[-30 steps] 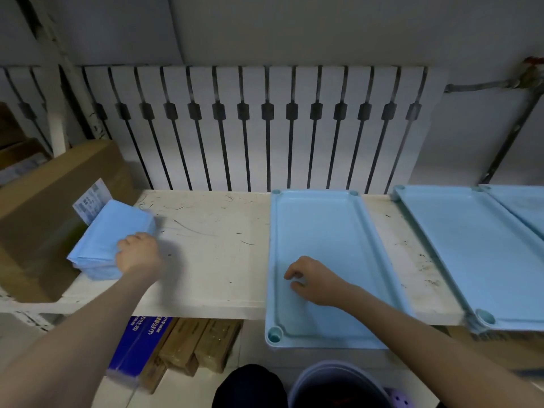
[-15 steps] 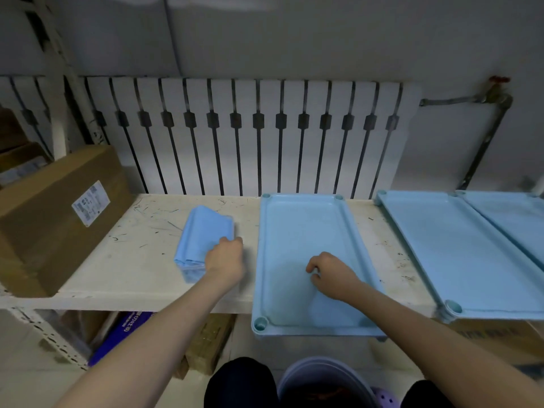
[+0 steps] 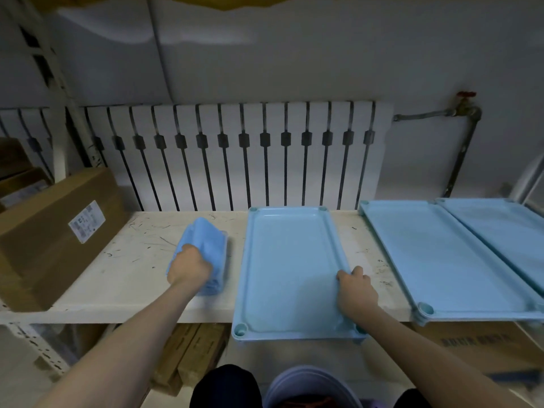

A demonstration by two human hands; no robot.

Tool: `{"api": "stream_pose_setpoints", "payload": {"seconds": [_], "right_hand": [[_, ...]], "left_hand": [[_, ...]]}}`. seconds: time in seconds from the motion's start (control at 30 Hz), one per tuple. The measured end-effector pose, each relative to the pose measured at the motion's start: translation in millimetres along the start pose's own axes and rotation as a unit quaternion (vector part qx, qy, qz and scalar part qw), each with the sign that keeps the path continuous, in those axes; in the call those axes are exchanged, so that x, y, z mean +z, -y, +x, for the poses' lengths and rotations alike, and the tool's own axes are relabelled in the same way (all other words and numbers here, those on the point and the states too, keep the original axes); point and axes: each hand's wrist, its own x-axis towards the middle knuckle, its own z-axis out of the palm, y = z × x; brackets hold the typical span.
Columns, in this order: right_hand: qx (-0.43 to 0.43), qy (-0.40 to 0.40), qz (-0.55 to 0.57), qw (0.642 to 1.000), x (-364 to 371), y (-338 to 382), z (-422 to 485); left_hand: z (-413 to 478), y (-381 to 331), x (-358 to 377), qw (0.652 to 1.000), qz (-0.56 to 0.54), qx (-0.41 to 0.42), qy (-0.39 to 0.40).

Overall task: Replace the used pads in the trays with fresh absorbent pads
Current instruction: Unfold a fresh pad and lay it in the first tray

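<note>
A light blue tray [image 3: 290, 260] lies lengthwise on the white shelf, its near end hanging over the front edge, with nothing in it. My right hand [image 3: 356, 290] grips its right rim near the front. A folded stack of blue absorbent pads [image 3: 210, 245] rests on the shelf just left of the tray, and my left hand [image 3: 190, 269] is closed on its near end. Two more blue trays [image 3: 441, 254] [image 3: 509, 231] lie side by side at the right.
A large cardboard box [image 3: 56, 234] sits at the shelf's left end. A white radiator [image 3: 235, 154] runs along the wall behind, with a pipe and tap [image 3: 465, 107] to its right. Boxes are stored under the shelf [image 3: 123, 275], and a bucket [image 3: 309, 387] stands below me.
My left hand has carried the pad stack from beside the cardboard box rightward to the tray's left side. My right hand moved from the tray floor to its right rim.
</note>
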Motion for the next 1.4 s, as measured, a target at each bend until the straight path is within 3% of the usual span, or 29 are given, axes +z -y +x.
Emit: {"api": "stream_pose_setpoints", "payload": {"seconds": [0.13, 0.23, 0.37, 0.43, 0.5, 0.6, 0.7, 0.77, 0.83, 0.97, 1.07, 1.13, 1.2, 1.3, 1.4], "right_hand": [[0.003, 0.008, 0.004, 1.000, -3.5, -6.4, 1.6], [0.005, 0.005, -0.006, 1.000, -7.2, -12.6, 1.5], [0.020, 0.023, -0.016, 0.999, -11.9, -23.4, -1.9], [0.010, 0.015, -0.001, 1.000, -14.7, -24.0, -4.1], [-0.026, -0.033, 0.073, 0.996, -17.7, -21.0, -6.9], [-0.121, -0.144, 0.211, 0.959, -33.2, -9.2, -13.0], [-0.218, -0.245, 0.199, 0.924, -51.7, -3.5, -14.4], [-0.278, -0.262, 0.195, 0.903, -57.0, -4.8, -14.2], [-0.302, -0.231, 0.208, 0.901, -61.6, -5.7, -19.3], [-0.276, -0.152, 0.216, 0.924, -73.1, -0.8, -26.1], [-0.284, -0.093, 0.323, 0.898, -83.9, 1.9, -25.9], [-0.280, -0.069, 0.364, 0.885, -91.2, 2.8, -24.6], [-0.253, -0.071, 0.422, 0.868, -97.3, 4.1, -22.3], [-0.151, -0.091, 0.539, 0.823, -101.0, 2.0, -17.4], [-0.069, -0.091, 0.495, 0.861, -97.6, 6.2, -13.5]], "left_hand": [[-7.9, -27.9, -9.0, 0.984, -0.037, 0.102, -0.139], [-14.2, -53.5, -16.6, 0.968, -0.123, 0.159, -0.151], [-26.3, -75.0, -6.8, 0.944, -0.220, 0.234, -0.072], [-34.2, -80.8, -0.2, 0.935, -0.269, 0.231, -0.007], [-41.4, -85.9, 3.9, 0.917, -0.341, 0.193, 0.072], [-54.3, -93.4, 3.9, 0.870, -0.435, 0.116, 0.202], [-61.5, -93.2, -1.6, 0.834, -0.440, 0.080, 0.324], [-62.5, -90.1, -3.3, 0.830, -0.419, 0.076, 0.360], [-63.0, -85.6, -3.5, 0.821, -0.445, 0.052, 0.355], [-63.6, -76.1, -5.4, 0.780, -0.518, 0.068, 0.345], [-69.6, -76.4, -5.7, 0.817, -0.460, 0.107, 0.331], [-71.4, -79.2, -4.2, 0.848, -0.441, 0.093, 0.280], [-70.6, -79.5, -7.4, 0.850, -0.467, 0.060, 0.235], [-67.2, -76.3, -14.7, 0.810, -0.536, 0.021, 0.240], [-71.1, -77.5, -22.8, 0.761, -0.579, 0.011, 0.294]]}}
